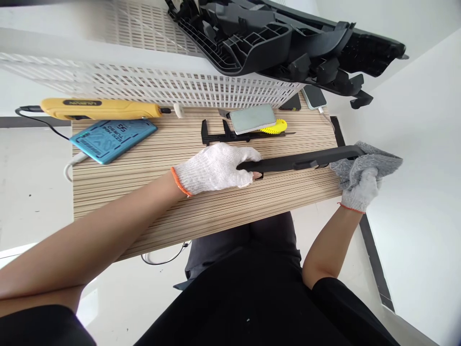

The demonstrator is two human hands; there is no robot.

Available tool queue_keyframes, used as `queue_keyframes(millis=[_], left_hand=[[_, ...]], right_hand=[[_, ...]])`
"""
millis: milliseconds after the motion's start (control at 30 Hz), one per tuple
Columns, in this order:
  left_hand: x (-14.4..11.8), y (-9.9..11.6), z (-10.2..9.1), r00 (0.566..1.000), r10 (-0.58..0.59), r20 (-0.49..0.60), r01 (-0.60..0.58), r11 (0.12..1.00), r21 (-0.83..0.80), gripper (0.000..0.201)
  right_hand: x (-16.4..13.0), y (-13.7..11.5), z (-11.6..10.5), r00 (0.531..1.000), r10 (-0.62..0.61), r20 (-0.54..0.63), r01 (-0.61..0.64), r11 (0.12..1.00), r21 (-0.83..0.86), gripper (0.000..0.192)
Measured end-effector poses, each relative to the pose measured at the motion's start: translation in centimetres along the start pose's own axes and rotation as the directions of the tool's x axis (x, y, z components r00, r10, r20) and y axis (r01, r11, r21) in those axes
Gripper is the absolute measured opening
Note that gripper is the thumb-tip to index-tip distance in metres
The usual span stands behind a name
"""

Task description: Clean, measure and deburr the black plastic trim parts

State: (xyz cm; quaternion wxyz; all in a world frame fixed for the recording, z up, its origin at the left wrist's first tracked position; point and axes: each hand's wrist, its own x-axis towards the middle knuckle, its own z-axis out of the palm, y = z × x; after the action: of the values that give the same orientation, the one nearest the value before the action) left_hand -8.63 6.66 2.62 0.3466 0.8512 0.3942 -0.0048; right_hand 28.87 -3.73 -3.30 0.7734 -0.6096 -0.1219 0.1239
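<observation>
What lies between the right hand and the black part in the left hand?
In the head view, a grey cloth lies between the right hand and this black part.

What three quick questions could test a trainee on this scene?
1. Multiple choice: what does the left hand grip? A) a calliper B) the long black part C) a phone
2. True or false: the right hand holds a grey cloth.
3. Short answer: what colour is the corded tool near the flat blue object?

Key: 1. B; 2. True; 3. Yellow
</observation>
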Motion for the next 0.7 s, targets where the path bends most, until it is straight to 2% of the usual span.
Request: queue_keyframes(millis=[200, 600, 700], left_hand=[[-0.4, 0.5, -0.4, 1.000, 0.024, 0.003, -0.024, 1.000, -0.010, 0.053], [0.2, -0.1, 0.3, 1.000, 0.010, 0.015, -0.010, 1.000, 0.015, 0.055], [0.2, -0.1, 0.3, 1.000, 0.006, 0.016, -0.006, 1.000, 0.022, 0.056]], right_hand=[[0.1, 0.1, -0.2, 0.998, -0.058, -0.003, 0.058, 0.998, -0.013, 0.017], [1.2, 1.0, -0.7, 0.993, -0.099, 0.067, 0.102, 0.994, -0.043, 0.029], [1.8, 1.4, -1.1, 0.989, -0.126, 0.075, 0.130, 0.990, -0.053, 0.026]])
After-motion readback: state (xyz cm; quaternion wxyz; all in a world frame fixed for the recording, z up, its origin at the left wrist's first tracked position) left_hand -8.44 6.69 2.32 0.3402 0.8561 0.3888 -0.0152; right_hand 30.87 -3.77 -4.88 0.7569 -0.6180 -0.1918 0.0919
